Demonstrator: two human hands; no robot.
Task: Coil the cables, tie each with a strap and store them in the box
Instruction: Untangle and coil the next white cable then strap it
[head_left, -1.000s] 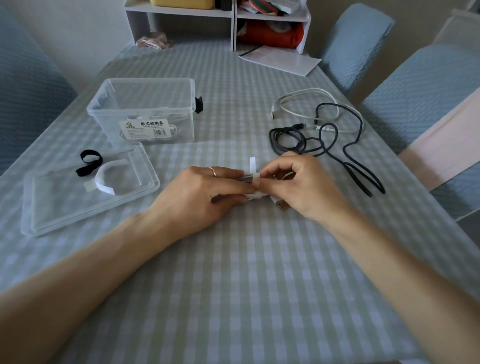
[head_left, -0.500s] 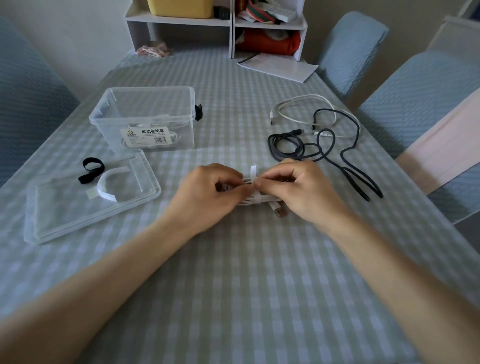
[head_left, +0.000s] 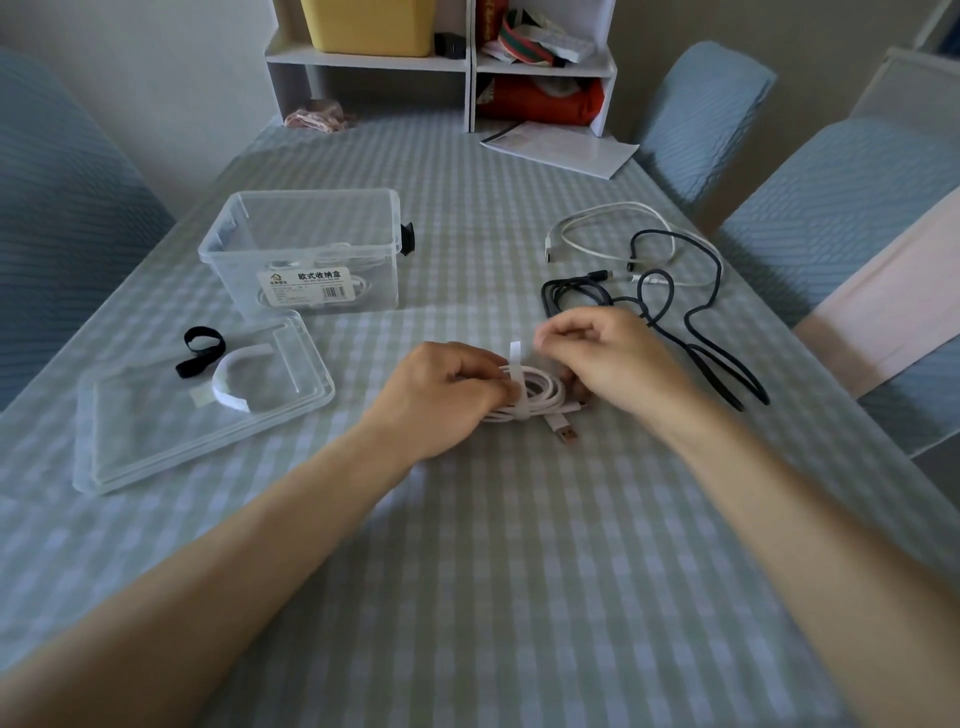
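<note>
At frame centre, the left hand (head_left: 441, 397) grips a coiled white cable (head_left: 540, 397) with its white strap (head_left: 517, 382) wrapped but the tail loose; the right hand (head_left: 608, 358), fingers curled, seems to hold nothing. One coil appears stored in the clear box (head_left: 306, 249) upper left; two loose cables (head_left: 649, 270) upper right remain.

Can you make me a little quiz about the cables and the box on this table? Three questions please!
1. True or false: the white strap is wrapped around the coiled white cable.
2. Which hand grips the coil? A) left hand B) right hand
3. Fill in: the two spare straps, the black strap and the spare white strap, lie on the box's clear ____.

Key:
1. True; one end sticks up free.
2. A. The right hand's fingers are curled beside the coil, and what they hold is hidden.
3. Lid, in front of the clear box.
</note>
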